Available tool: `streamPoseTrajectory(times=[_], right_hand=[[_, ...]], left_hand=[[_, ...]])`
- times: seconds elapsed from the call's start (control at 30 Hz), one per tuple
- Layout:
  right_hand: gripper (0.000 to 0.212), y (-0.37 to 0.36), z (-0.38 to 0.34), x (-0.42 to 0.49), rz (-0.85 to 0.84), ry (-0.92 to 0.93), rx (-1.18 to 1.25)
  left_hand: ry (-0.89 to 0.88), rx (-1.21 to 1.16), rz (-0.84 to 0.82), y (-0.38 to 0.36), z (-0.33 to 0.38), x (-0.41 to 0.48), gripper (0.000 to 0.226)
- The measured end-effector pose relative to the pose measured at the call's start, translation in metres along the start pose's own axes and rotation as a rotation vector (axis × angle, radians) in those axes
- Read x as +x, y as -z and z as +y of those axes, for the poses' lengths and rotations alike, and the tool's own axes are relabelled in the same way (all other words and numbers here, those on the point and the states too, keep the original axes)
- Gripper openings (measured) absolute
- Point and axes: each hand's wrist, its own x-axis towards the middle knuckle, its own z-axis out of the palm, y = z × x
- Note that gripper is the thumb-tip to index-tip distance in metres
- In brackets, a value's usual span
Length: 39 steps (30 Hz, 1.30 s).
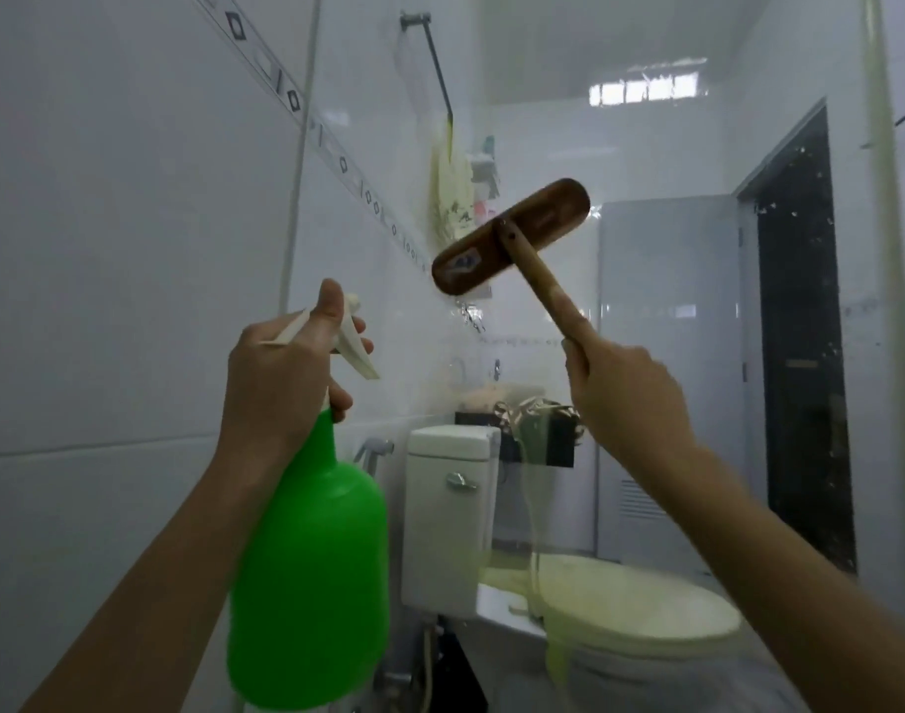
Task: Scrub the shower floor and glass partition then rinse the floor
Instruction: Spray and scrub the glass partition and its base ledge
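The left hand [286,362] holds a green spray bottle [311,558] upright, its fingers [340,398] curled round the neck and the white trigger. The right hand [625,388] grips the wooden handle of a scrub brush [512,234], fingers wrapped tightly round it. The brush's brown head is raised and tilted, its back to the camera, facing the glass partition [671,301]; whether the bristles touch the glass cannot be told. Through the glass show a toilet cistern [448,512], a pale toilet lid [641,604] and a hanging yellow towel [450,193]. A white tiled wall [106,249] runs along the left.
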Motion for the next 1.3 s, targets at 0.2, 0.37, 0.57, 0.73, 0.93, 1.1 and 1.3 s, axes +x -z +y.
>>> streamPoseTrajectory(times=[0.2, 0.37, 0.57, 0.73, 0.93, 1.1, 1.3], right_hand=[[0.077, -0.008, 0.061, -0.168, -0.039, -0.067, 0.075], [0.045, -0.012, 0.043, -0.130, -0.086, -0.007, 0.045], [0.051, -0.005, 0.056, -0.157, -0.163, -0.078, 0.012], [0.063, -0.007, 0.044, -0.209, -0.299, -0.022, -0.001], [0.053, -0.020, 0.032, -0.141, -0.206, -0.061, 0.054], [0.075, 0.005, 0.064, -0.227, -0.286, -0.115, 0.065], [0.052, 0.013, 0.078, -0.081, 0.018, -0.108, 0.063]], left_hand=[[0.030, -0.034, -0.057, -0.009, -0.004, -0.017, 0.048], [0.030, 0.038, -0.075, -0.014, -0.007, -0.030, 0.048], [0.059, 0.033, -0.075, -0.026, -0.014, -0.053, 0.049], [0.045, 0.029, -0.054, -0.025, -0.012, -0.059, 0.047], [0.022, 0.035, -0.052, -0.024, -0.001, -0.068, 0.045], [-0.016, 0.000, -0.052, -0.019, 0.003, -0.070, 0.048], [0.003, 0.004, -0.090, -0.034, 0.010, -0.070, 0.050]])
